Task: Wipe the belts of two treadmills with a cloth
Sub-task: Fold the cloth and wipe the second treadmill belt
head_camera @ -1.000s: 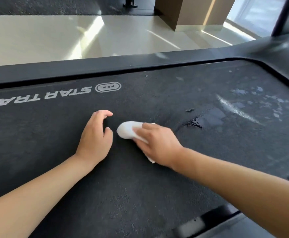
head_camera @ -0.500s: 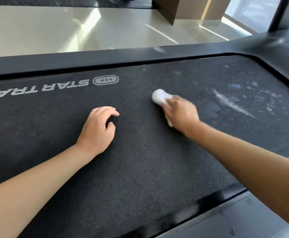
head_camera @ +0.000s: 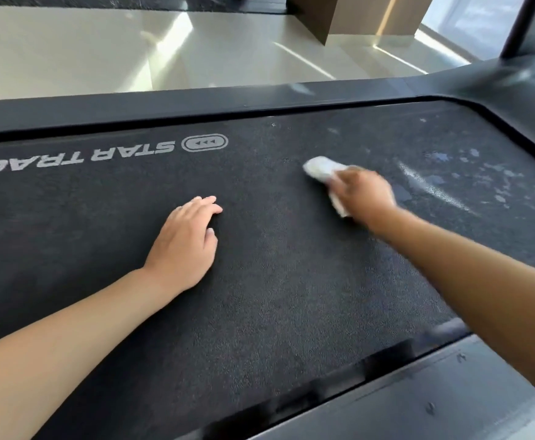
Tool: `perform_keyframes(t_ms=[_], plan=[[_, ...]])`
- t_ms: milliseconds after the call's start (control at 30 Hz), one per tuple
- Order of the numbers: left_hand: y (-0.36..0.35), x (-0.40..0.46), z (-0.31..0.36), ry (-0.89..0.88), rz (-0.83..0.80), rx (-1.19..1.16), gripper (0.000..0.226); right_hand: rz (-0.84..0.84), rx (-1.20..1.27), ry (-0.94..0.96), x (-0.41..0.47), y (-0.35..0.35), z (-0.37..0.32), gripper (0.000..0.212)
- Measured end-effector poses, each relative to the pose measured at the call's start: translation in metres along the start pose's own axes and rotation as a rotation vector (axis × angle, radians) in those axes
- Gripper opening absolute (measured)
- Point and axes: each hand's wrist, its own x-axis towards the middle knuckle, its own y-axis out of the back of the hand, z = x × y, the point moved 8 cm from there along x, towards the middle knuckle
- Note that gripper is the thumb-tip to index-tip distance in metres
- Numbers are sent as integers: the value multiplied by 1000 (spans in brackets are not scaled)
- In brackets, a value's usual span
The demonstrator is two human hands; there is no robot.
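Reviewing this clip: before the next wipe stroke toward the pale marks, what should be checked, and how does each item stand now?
1. Right hand grips the cloth: ok.
2. Cloth lies on the belt: ok.
3. Left hand rests on the belt, apart from the cloth: ok.
4. Pale marks right of the cloth gone: not ok.
5. Cloth damp enough: cannot tell.

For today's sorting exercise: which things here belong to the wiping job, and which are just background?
Job: cloth, right hand, left hand, treadmill belt, pale smears.
Background: tiled floor, brown pillar, dark post.
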Motion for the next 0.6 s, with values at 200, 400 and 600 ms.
perform_keyframes(t_ms=[200, 400, 600], plan=[[-5, 0, 4, -27, 28, 99, 39, 86, -25, -23, -30, -11, 15, 27], [-4, 2, 3, -35, 25, 115, 46, -94, 245, 731, -154, -44, -164, 35], [-3, 0, 5, -40, 25, 106, 47, 75, 111, 345, -48, -28, -52, 32]])
